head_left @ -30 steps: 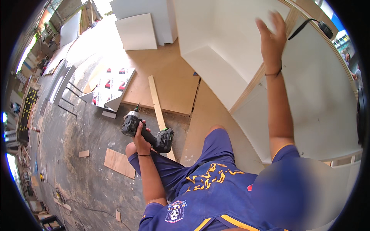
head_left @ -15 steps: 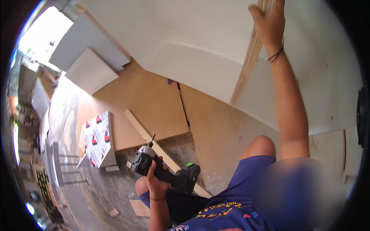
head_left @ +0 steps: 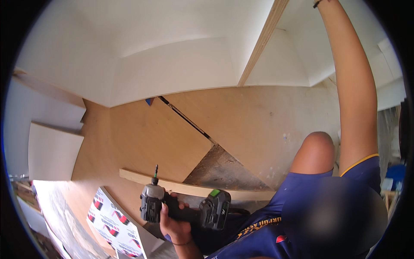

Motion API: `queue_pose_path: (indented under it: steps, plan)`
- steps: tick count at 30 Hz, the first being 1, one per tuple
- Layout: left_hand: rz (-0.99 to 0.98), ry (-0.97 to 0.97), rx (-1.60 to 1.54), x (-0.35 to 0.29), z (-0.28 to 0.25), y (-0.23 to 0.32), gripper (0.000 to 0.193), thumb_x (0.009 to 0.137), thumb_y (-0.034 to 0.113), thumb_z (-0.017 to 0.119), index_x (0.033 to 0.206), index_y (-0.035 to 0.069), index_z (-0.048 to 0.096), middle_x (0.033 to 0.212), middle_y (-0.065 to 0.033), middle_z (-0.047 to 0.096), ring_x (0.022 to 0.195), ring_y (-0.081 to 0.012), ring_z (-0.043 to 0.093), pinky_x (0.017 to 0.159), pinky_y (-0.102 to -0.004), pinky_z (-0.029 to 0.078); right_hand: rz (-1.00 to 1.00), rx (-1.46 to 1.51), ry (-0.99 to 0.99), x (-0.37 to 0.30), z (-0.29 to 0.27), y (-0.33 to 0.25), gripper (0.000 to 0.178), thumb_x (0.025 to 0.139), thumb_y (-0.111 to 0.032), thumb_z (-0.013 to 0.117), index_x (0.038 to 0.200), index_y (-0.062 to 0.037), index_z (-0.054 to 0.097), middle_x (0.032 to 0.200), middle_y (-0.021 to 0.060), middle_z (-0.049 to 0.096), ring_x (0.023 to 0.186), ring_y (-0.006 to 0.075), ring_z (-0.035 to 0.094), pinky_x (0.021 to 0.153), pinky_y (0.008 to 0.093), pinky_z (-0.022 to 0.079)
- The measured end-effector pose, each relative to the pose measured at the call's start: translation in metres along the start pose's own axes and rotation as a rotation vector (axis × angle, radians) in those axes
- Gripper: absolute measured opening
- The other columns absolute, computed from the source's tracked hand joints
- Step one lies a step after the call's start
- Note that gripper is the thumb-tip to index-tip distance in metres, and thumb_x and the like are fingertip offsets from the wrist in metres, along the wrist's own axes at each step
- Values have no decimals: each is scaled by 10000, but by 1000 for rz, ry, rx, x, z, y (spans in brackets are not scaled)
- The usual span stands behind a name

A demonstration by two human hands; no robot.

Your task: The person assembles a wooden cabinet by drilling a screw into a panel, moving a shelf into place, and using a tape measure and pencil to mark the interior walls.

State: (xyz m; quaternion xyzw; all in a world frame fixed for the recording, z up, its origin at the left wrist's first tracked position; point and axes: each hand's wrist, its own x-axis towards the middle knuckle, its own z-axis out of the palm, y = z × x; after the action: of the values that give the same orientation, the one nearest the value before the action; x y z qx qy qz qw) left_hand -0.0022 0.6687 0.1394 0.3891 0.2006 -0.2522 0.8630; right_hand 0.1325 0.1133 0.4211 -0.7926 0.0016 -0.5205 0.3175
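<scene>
My left hand (head_left: 176,226) is wrapped round the grip of a black and grey cordless impact driver (head_left: 151,205), which sits low in front of my body. Its bit points away from me, and the battery lies toward my right knee. My right arm (head_left: 355,82) stretches up and away along the right side; past the wristband the hand is cut off by the top edge. Nearest to that arm is a white cabinet with an upright plywood-edged divider (head_left: 263,43).
Brown boards (head_left: 151,134) lie on the floor, a dark gap between them. A long wooden strip (head_left: 207,189) crosses before my knees. A white panel (head_left: 54,151) leans at left, near a printed board piece (head_left: 113,224). A small blue object (head_left: 149,102) lies by the cabinet's base.
The view has swung left to right, so the cabinet now spans the top. My right hand has left the divider's edge and passed out of view. The driver stays in my left hand.
</scene>
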Motion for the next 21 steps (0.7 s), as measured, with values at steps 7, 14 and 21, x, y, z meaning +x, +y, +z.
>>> queue_pose_path:
  steps: [7, 14, 21]
  plan:
    - [-18, -135, -88, 85, -50, 26, 458, 925, 318, 589, 1310, 99, 473, 1056, -76, 568, 715, -146, 559, 720, -326, 523, 366, -24, -14, -6, -8, -33, 351, 802, -73, 625, 1115, 44, 516, 885, 85, 570, 789, 183, 563, 720, 332, 502]
    - [-157, -249, -61, 129, -77, 20, 464, 931, 332, 584, 1308, 88, 471, 1073, -76, 564, 714, -146, 562, 716, -345, 518, 306, -75, 18, -25, -17, -57, 408, 783, -75, 669, 1140, 50, 518, 949, 111, 592, 843, 205, 582, 750, 333, 510]
    - [-126, -295, -88, 141, -81, 17, 426, 935, 318, 579, 1283, 92, 481, 1069, -66, 573, 713, -151, 566, 720, -340, 516, 219, -61, 62, -25, -21, -64, 466, 763, -77, 713, 1166, 56, 520, 1014, 138, 613, 897, 227, 601, 781, 333, 517]
